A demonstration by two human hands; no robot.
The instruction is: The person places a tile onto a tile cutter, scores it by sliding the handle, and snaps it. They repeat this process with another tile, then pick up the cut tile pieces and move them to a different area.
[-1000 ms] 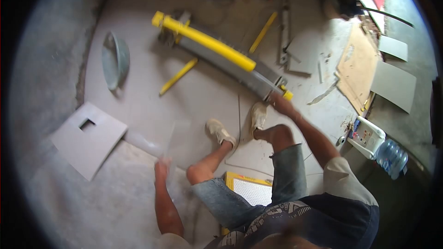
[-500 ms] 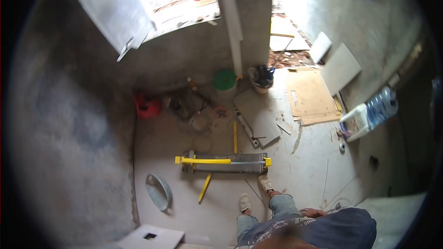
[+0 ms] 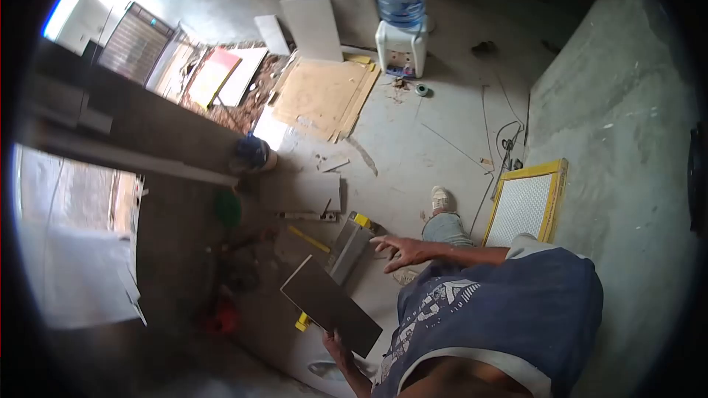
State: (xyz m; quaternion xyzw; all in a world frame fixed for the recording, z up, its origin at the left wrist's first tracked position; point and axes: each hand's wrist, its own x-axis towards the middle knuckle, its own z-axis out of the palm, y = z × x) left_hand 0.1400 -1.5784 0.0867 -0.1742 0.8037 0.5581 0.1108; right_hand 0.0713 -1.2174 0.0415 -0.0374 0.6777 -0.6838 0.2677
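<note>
My left hand [image 3: 335, 345] grips the lower edge of a dark rectangular tile [image 3: 332, 306], which is tilted over the floor. Partly covered by this tile is a grey tile cutter [image 3: 348, 250], with a yellow block [image 3: 361, 220] at its upper end and another yellow piece [image 3: 302, 321] showing past the tile's left side. My right hand [image 3: 398, 252] hangs just right of the cutter, palm down, fingers spread, with nothing in it.
Cardboard [image 3: 317, 99] lies near the doorway, beside a water dispenser [image 3: 402, 48]. A yellow-framed panel [image 3: 523, 203] leans at the right wall. Near the cutter are a pale tile [image 3: 313, 191], a yellow bar [image 3: 308, 239] and a bucket [image 3: 254, 155]. Thin rods lie across the floor.
The view has swung round to the right. My left hand has come into view with the dark tile. My right hand has moved from beside my body to near the cutter.
</note>
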